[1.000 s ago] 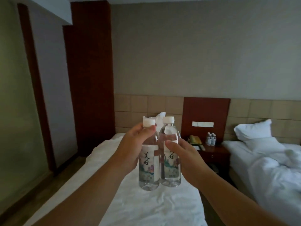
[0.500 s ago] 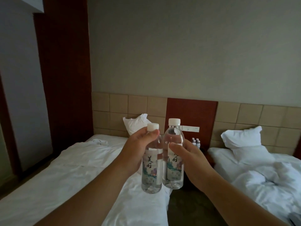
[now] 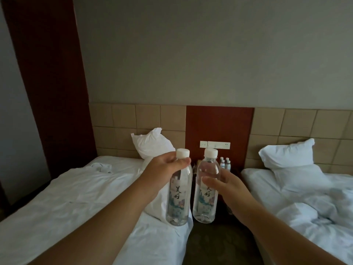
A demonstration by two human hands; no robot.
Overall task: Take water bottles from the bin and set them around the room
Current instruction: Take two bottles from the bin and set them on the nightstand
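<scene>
I hold two clear water bottles upright in front of me, both with white caps and printed labels. My left hand (image 3: 162, 171) grips the left bottle (image 3: 178, 196) just under its cap. My right hand (image 3: 227, 186) grips the right bottle (image 3: 206, 196) around its upper body. The two bottles hang a small gap apart, above the aisle between two beds. Several small bottles (image 3: 225, 163) stand far ahead on the nightstand, against the red wall panel. The bin is out of view.
A white-sheeted bed (image 3: 76, 197) lies on the left with a pillow (image 3: 152, 144) at its head. Another bed (image 3: 305, 197) with a rumpled duvet and pillow (image 3: 288, 154) is on the right. A dark carpeted aisle (image 3: 214, 245) runs between them. A switch plate (image 3: 214, 144) sits on the red panel.
I have moved forward and turned right toward the nightstand, so both beds look closer. The bottles have drawn slightly apart in my hands. Both grips are unchanged.
</scene>
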